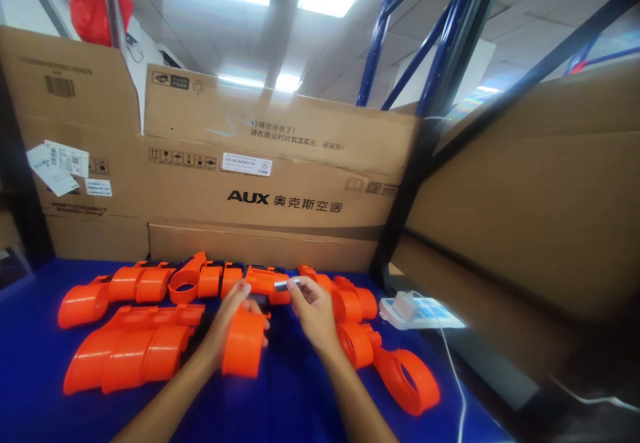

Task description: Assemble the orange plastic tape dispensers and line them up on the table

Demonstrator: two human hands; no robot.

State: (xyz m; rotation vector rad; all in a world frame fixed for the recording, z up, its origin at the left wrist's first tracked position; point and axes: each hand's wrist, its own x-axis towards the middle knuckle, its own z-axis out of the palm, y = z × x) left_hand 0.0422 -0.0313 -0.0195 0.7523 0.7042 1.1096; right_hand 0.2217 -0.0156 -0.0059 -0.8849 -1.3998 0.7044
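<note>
My left hand [227, 319] is closed around an orange plastic ring-shaped part [243, 344], lifted toward the camera, its wide curved band facing me. Between the thumb and fingers of my right hand [314, 309] is a small, flat silver-grey piece [284, 285], pinched near one end. That piece is apart from the held ring, up and to its right. Behind my hands another orange part [265, 281] lies in a row of similar ones. Exactly what kind of item the small piece is cannot be made out.
Several orange ring parts lie in rows on the blue table surface [280, 403], at left [123, 356] and right [413, 383]. A cardboard AUX carton panel [280, 163] stands behind. A white power strip [425, 313] with a plugged adapter and cable sits at right, beside a dark rack post [400, 229].
</note>
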